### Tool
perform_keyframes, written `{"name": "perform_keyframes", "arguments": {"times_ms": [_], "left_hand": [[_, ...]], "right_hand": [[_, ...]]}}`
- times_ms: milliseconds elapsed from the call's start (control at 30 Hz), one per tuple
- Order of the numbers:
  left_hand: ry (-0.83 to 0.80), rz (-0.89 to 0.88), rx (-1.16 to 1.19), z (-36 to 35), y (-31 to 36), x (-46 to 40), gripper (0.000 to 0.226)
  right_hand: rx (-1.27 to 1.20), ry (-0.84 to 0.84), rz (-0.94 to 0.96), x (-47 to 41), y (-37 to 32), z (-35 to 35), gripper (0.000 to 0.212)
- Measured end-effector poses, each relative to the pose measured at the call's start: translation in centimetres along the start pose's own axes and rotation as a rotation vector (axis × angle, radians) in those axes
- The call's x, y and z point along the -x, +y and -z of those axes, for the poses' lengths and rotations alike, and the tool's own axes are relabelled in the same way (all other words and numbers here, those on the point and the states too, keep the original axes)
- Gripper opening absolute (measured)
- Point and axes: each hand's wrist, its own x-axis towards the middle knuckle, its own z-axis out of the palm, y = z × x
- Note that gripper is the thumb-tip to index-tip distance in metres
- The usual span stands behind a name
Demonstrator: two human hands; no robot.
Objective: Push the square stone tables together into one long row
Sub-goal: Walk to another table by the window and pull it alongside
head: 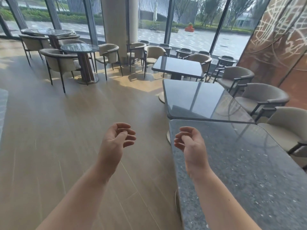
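Three dark square stone tables stand in a line along the right side. The nearest table (245, 171) touches the middle table (202, 100) at its far edge, though the middle one sits slightly skewed. The far table (178, 66) stands apart, with a gap of floor between it and the middle one. My left hand (118, 137) hovers over the wooden floor, left of the nearest table, fingers loosely curled and holding nothing. My right hand (189, 140) hangs above the near table's left edge, fingers also curled and empty.
Beige armchairs (264, 100) line the right side of the tables by a patterned wall. Round glass tables (79, 47) with more chairs stand at the back left near a white column (116, 22). Glass walls close the far side. Wooden floor (66, 130) spreads to the left.
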Motion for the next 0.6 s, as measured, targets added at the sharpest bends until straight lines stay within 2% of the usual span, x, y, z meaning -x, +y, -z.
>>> {"name": "perform_keyframes", "arguments": {"times_ms": [167, 333, 600], "left_hand": [[-0.034, 0.042, 0.038, 2.2, 1.0, -7.6, 0.026], [-0.074, 0.067, 0.067, 2.2, 0.1, -14.4, 0.025], [-0.086, 0.043, 0.053, 0.0, -1.9, -30.1, 0.028]], "right_hand": [[-0.024, 0.039, 0.008, -4.3, 0.1, -5.0, 0.026], [-0.035, 0.085, 0.033, -9.9, 0.6, -7.2, 0.028], [-0.002, 0.117, 0.057, -24.8, 2.3, -9.5, 0.026]]}}
